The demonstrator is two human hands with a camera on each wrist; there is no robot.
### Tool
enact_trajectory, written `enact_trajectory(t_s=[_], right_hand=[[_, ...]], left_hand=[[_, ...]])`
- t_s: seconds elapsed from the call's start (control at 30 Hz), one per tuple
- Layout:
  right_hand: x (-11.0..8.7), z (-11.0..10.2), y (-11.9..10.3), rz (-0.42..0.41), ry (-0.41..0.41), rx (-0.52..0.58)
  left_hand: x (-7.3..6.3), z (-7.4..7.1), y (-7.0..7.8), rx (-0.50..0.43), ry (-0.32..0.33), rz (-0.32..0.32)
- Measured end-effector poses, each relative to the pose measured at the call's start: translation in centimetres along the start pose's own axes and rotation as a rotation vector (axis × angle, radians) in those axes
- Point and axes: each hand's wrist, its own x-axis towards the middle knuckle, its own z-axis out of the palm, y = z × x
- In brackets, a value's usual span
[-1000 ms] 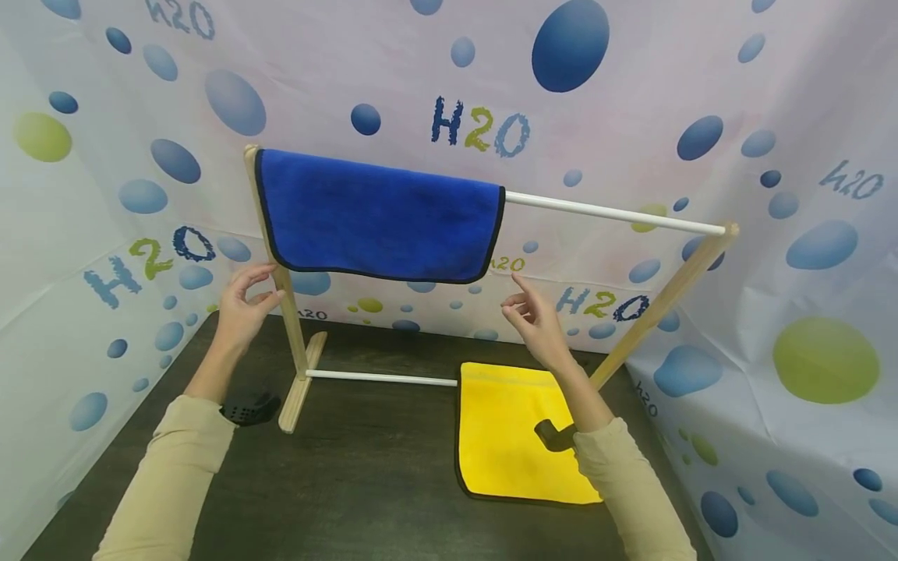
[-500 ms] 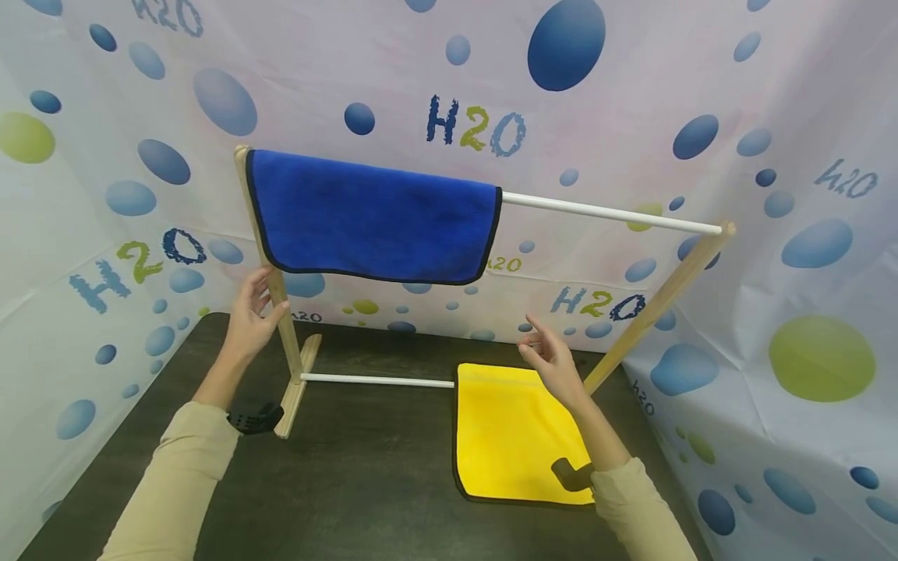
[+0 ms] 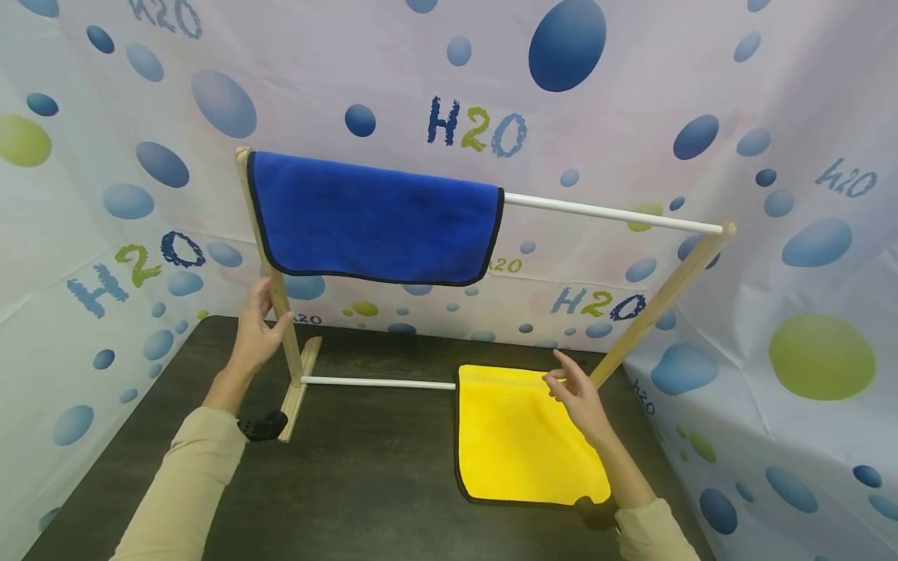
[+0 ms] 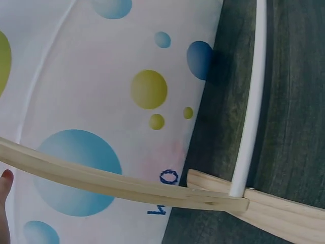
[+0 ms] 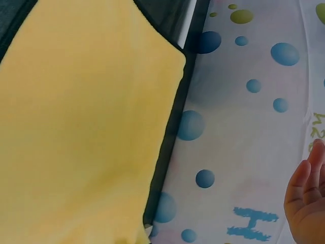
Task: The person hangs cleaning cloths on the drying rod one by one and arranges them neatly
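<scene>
A blue cloth [image 3: 375, 218] with black edging hangs folded over the white top bar [image 3: 610, 212] of a wooden rack, at its left end. My left hand [image 3: 256, 331] is beside the rack's left post [image 3: 281, 304], its thumb overlapping the post in the head view; in the left wrist view a fingertip [image 4: 7, 175] shows just apart from the wood. A yellow cloth [image 3: 522, 436] with dark edging lies flat on the table at the rack's right end, and fills much of the right wrist view. Over its far right corner, my right hand [image 3: 577, 393] holds nothing, index finger extended.
The rack's right post [image 3: 659, 308] slants up behind the right hand. A white lower bar [image 3: 379, 382] runs close over the dark table [image 3: 351, 499] from the left wooden foot [image 3: 302, 397]. A curtain [image 3: 449, 47] printed with bubbles surrounds the table.
My right hand has moved down and to the right, toward the yellow cloth. The left hand has come in closer to the left post and slid slightly lower. Both cloths have stayed put.
</scene>
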Motion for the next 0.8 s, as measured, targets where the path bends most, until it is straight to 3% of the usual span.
enact_trajectory(t_s=[0.17,0.27,0.37,0.8], right_hand=[[-0.9,-0.3,1.5,0.036,0.011,-0.032],[-1.5,-0.5,1.9,0.079,0.009,-0.045],[-2.1,-0.7,2.3,0.134,0.009,-0.048],[-3.6,-0.9,4.0,0.318,-0.003,-0.032]], left_hand=[[-0.5,0.4,-2.4,0.009,0.057,0.029],[-0.7,0.6,-4.4,0.061,0.110,0.059],[-0.9,0.7,-5.3,0.108,0.138,0.090],[-1.4,1.3,-6.3,0.109,0.178,0.146]])
